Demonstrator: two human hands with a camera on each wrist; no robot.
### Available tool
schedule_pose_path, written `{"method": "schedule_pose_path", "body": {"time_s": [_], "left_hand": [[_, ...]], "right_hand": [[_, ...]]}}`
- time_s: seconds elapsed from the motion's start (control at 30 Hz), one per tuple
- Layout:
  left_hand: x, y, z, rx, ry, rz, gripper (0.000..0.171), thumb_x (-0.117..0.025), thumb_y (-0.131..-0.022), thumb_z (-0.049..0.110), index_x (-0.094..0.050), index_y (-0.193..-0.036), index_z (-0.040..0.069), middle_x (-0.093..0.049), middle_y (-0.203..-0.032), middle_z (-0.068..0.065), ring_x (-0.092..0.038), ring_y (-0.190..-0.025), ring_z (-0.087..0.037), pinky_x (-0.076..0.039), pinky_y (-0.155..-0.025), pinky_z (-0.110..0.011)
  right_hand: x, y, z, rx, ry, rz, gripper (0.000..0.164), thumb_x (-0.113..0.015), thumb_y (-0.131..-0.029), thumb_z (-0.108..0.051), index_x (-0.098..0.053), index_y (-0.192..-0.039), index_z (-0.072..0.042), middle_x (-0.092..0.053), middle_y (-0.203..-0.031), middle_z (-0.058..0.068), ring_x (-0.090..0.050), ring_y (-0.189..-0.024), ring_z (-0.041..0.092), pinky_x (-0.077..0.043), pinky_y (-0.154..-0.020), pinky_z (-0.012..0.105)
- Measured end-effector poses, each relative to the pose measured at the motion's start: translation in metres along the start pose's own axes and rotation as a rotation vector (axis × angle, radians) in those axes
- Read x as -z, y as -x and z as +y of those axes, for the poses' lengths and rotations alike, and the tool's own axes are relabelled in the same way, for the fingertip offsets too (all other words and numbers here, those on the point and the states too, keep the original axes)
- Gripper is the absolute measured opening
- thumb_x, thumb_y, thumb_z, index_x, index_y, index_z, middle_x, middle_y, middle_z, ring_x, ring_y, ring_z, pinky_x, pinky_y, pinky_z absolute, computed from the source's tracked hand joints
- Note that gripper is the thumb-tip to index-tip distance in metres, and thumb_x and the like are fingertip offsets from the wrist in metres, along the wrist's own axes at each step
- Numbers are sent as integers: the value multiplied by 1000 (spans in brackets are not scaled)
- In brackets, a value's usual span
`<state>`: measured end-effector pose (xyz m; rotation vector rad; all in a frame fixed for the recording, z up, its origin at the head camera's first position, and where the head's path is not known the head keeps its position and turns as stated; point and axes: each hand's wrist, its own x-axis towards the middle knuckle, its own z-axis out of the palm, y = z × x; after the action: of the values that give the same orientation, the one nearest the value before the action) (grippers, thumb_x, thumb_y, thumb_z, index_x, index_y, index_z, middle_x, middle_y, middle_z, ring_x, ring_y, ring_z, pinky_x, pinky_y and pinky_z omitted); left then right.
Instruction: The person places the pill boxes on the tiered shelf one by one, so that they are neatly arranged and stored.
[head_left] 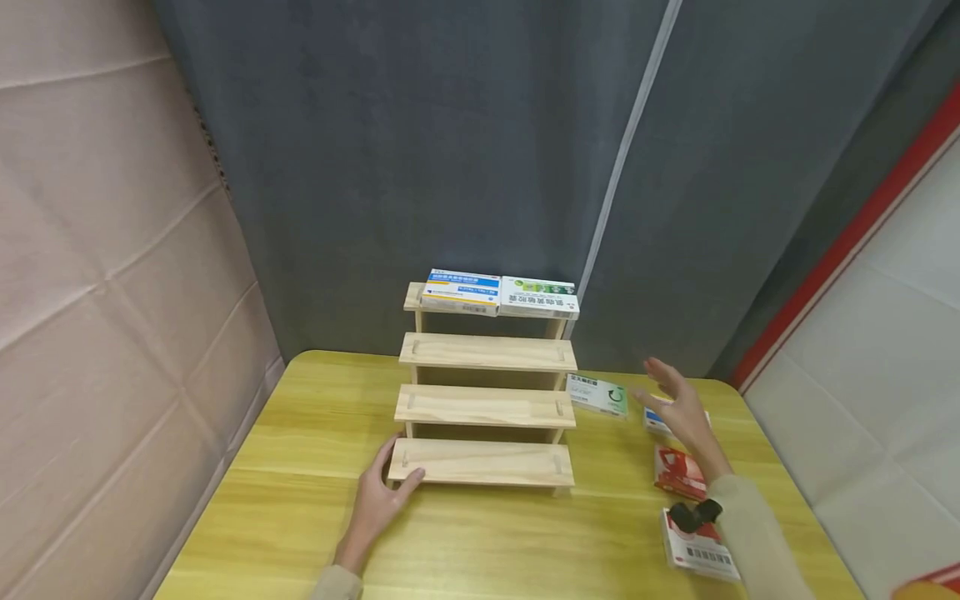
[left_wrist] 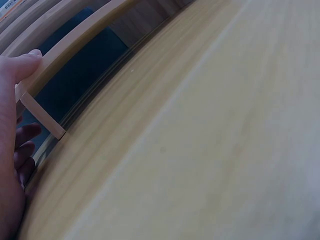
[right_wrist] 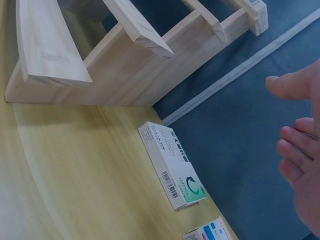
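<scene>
A stepped wooden shelf rack (head_left: 483,462) with several tiers stands on the table. My left hand (head_left: 378,497) grips the left end of its lowest tier, the thumb on top and the fingers around the side, curled below the board in the left wrist view. Holding nothing, my right hand (head_left: 681,408) hovers over the right side of the table, fingers spread from the thumb. Nearest to it are a white-and-green medicine box (head_left: 597,395) beside the rack and a blue-and-white box (head_left: 655,421), partly hidden by the hand.
On the top tier lie a blue-and-white medicine box (head_left: 461,292) and a white-and-green one (head_left: 538,297). A red box (head_left: 675,472) and a white-and-red box (head_left: 701,554) lie near the right forearm. Behind the table hangs a grey curtain (head_left: 420,150).
</scene>
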<state>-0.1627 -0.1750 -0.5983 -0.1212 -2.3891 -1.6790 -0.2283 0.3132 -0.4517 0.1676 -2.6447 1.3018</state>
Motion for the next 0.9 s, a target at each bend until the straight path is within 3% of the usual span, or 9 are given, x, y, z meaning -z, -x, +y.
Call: {"method": "schedule_pose_path", "body": {"time_s": [0.17,0.37,0.5,0.67,0.77,0.83,0.9], "left_hand": [[0,0,0,1,-5,-1,81,-81,-86,27,-41,-153,7,-52,-151,-18,-53,-137,-37,-42,-116,-51],[0,0,0,-30,7,1,78,-80,-88,25,-41,-153,6,-53,-149,-21,-55,-133,-39,-44,-114,-54],[0,0,0,-42,0,3,77,-79,-89,24,-41,-153,5,-53,-148,-23,-56,-132,-40,-45,-112,-54],[0,0,0,-21,-7,6,78,-80,-88,25,-41,-153,6,-53,-149,-20,-55,-134,-38,-44,-114,-51],[0,0,0,-24,-20,13,79,-81,-87,24,-41,-153,5,-53,-149,-21,-55,-133,-39,-44,-113,-52],[0,1,1,-33,-28,15,78,-80,-88,24,-41,-152,4,-54,-148,-21,-56,-133,-39,-45,-113,-54],[0,1,1,-37,-29,14,78,-80,-88,24,-41,-152,4,-54,-148,-21,-56,-132,-40,-45,-112,-55]], "right_hand": [[4,15,3,-30,-14,31,70,-67,-99,-19,-33,-157,-1,-44,-156,24,-42,-141,43,-37,-115,63],[9,33,-2,-40,-41,21,73,-68,-97,-23,-32,-157,-3,-41,-157,26,-39,-141,48,-36,-111,72],[11,43,-2,-26,-2,24,75,-71,-94,-21,-34,-157,-3,-43,-156,25,-40,-141,47,-37,-111,70],[10,55,0,-70,20,16,78,-71,-95,-26,-31,-159,-9,-42,-157,24,-38,-142,47,-35,-111,72],[10,63,3,-62,23,43,77,-72,-95,-26,-32,-158,-8,-44,-155,25,-40,-139,44,-39,-120,37],[11,68,5,-44,35,65,76,-73,-94,-24,-34,-157,-6,-47,-153,26,-43,-137,38,-35,-111,9],[12,74,7,-31,55,76,76,-73,-94,-23,-35,-157,-6,-48,-152,26,-45,-137,30,-27,-94,-6]]}}
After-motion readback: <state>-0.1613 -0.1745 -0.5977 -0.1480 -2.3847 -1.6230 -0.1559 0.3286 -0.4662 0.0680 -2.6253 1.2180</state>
